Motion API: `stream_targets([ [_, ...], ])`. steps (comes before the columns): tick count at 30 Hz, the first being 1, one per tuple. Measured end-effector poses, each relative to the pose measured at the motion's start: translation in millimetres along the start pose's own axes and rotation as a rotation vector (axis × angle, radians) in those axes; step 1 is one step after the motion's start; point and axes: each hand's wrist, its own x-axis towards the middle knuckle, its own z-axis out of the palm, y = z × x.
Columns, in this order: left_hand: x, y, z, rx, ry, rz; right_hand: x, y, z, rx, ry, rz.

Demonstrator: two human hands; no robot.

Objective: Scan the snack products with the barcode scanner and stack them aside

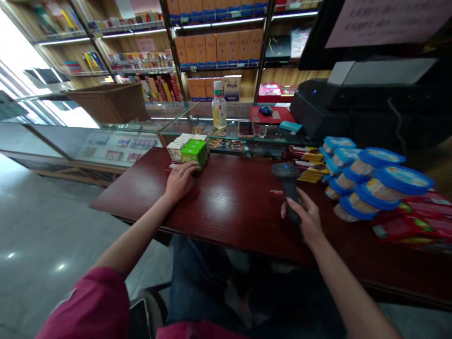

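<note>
My right hand (309, 214) is wrapped round the grip of a black barcode scanner (290, 188), held upright above the right part of the dark red-brown counter (222, 207). A small blue light shows on the scanner's head. My left hand (180, 181) lies at the counter's far left side, its fingers stretched out against the near side of a cluster of small boxes. Green boxes (194, 151) are nearest its fingertips, with white boxes (175, 149) beside them. Some red packets (170, 167) show low down beside my fingers, partly hidden by them.
Blue-lidded tubs (376, 193) are stacked at the right, beside red packages (420, 221) and red-and-yellow packets (307, 162). A bottle (219, 106) stands on the glass display case (197, 115) behind. A wicker basket (109, 102) sits further left. Dark checkout equipment (349, 113) stands back right.
</note>
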Motion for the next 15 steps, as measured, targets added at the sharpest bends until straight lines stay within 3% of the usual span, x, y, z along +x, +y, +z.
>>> stream_targets([
  [3, -24, -46, -23, 0.026, -0.090, -0.142, 18, 1, 46, 0.097, -0.175, 0.112],
  [7, -30, -63, -26, 0.006, -0.229, -0.183, 38, 5, 94, 0.156, -0.306, 0.194],
  [11, -33, -58, -24, -0.041, -0.270, -0.116, 50, 11, 100, 0.159, -0.346, 0.246],
  [15, -38, -33, -28, -0.195, -0.166, -0.100, 55, 14, 86, 0.268, -0.335, 0.251],
])
